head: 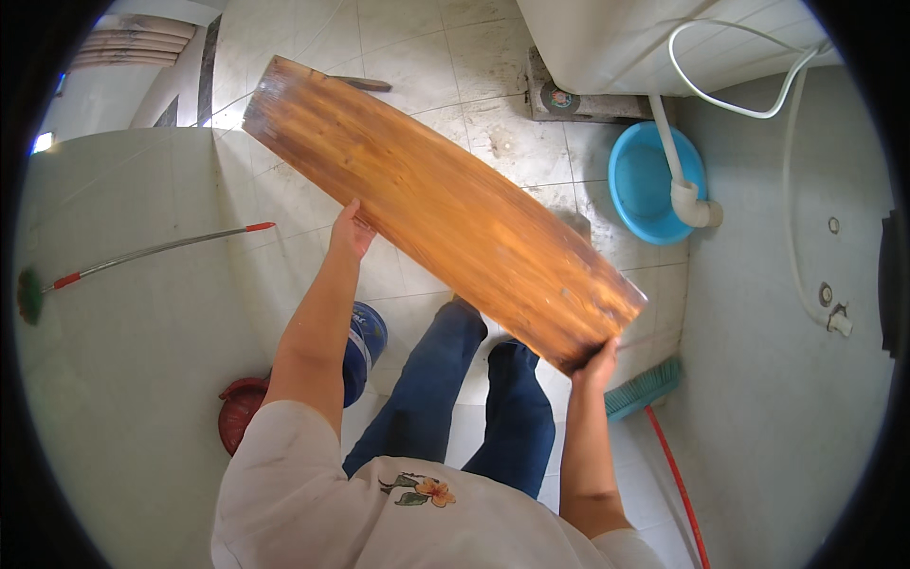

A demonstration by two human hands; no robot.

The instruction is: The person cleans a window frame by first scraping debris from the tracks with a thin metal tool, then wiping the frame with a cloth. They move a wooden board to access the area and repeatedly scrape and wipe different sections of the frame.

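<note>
A long varnished wooden board (pixel 441 206) is held up in front of me, slanting from upper left to lower right. Its surface is glossy orange-brown, with darker patches towards both ends. My left hand (pixel 352 229) grips the near long edge, left of the middle, with the fingers going underneath. At the lower right corner, my right hand (pixel 596 364) holds the board's end. The undersides of both hands' grip are hidden by the wood. Below the board are my legs in blue jeans (pixel 419 384), standing on the tiled floor.
A light blue plastic basin (pixel 640 188) sits at the right under a white drain pipe (pixel 667 139). A teal broom (pixel 643 390) leans low right. By my left arm are a dark blue bucket (pixel 366 341) and a red plastic object (pixel 242 412). A red-handled brush (pixel 163 249) rests left.
</note>
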